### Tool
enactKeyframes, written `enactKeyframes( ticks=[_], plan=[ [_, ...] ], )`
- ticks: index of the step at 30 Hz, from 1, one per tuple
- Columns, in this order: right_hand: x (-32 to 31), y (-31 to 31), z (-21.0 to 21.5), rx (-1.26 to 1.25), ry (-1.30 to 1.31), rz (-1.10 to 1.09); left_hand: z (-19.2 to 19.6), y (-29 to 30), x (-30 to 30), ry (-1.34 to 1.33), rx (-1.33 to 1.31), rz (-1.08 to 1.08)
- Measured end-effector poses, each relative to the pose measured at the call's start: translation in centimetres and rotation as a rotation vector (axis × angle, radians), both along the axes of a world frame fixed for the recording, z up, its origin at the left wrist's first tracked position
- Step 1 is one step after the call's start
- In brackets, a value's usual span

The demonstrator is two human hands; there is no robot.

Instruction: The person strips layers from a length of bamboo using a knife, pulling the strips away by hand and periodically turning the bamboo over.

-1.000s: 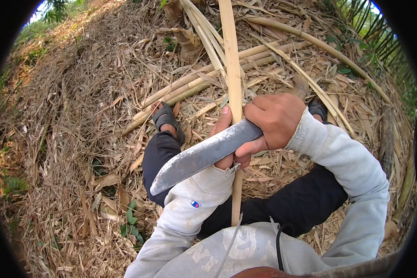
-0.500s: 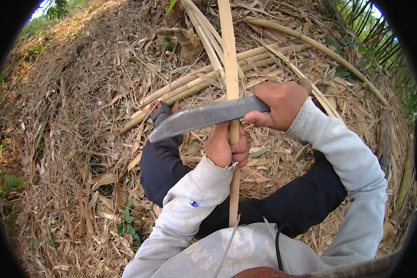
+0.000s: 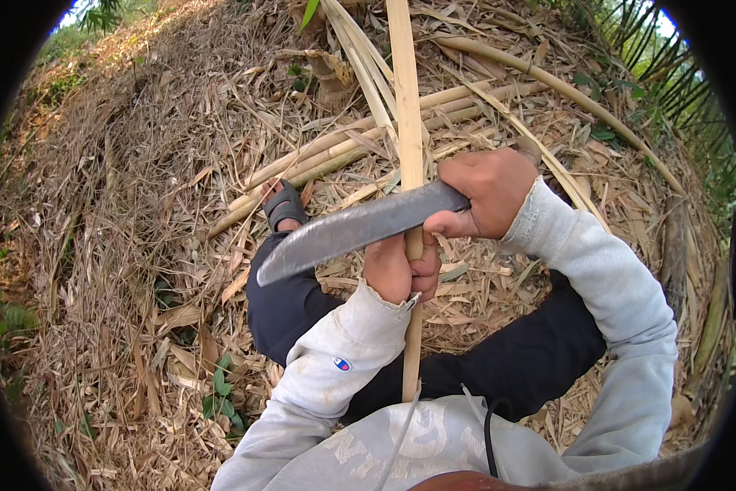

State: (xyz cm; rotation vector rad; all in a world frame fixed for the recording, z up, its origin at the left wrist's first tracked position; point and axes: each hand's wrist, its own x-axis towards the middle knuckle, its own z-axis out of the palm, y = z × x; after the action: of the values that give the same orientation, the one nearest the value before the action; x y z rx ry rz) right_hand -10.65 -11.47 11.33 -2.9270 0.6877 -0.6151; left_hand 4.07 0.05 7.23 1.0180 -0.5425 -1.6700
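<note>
A long pale bamboo strip (image 3: 405, 123) runs from the top of the view down to my lap. My left hand (image 3: 397, 268) is closed around it at mid-length. My right hand (image 3: 487, 192) grips the handle of a broad grey machete (image 3: 352, 231), whose blade lies across the strip just above my left hand and points left. Both arms are in light grey sleeves.
I sit on ground covered with dry bamboo leaves and husks. Several cut bamboo poles (image 3: 343, 155) lie across the slope beyond my sandalled foot (image 3: 284, 209). My dark trouser legs (image 3: 302, 307) spread under my arms. Green plants (image 3: 221, 393) grow at lower left.
The machete has moved up along the strip, from level with my left hand to above it, and my right hand rose with it. My left hand kept its grip lower down.
</note>
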Motion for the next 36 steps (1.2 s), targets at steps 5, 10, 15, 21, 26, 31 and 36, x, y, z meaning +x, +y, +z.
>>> enactKeyframes(
  ticks=[5,10,15,21,26,31,36],
  plan=[
    [0.3,0.0,0.2,-0.049,0.045,0.040,-0.5,0.0,0.0,-0.005,0.008,-0.044],
    [-0.6,-1.9,-0.5,-0.097,0.020,0.054,-0.1,0.4,-0.2,-0.066,-0.058,0.023],
    [-0.8,-2.5,-0.5,-0.143,-0.026,0.065,0.2,0.5,-0.1,-0.032,-0.040,0.013],
    [-3.9,-7.0,1.3,0.050,-0.167,-0.313,1.7,0.7,-0.9,0.043,0.032,-0.013],
    [-1.4,-1.9,0.3,0.106,-0.143,-0.081,1.4,0.5,-0.4,-0.008,0.030,0.038],
    [-1.3,-2.3,0.7,-0.009,-0.057,-0.006,1.1,0.6,-0.8,0.020,0.033,0.008],
    [-2.7,-4.5,0.2,-0.049,-0.048,-0.107,0.8,0.2,-0.6,0.034,0.041,-0.003]
  ],
)
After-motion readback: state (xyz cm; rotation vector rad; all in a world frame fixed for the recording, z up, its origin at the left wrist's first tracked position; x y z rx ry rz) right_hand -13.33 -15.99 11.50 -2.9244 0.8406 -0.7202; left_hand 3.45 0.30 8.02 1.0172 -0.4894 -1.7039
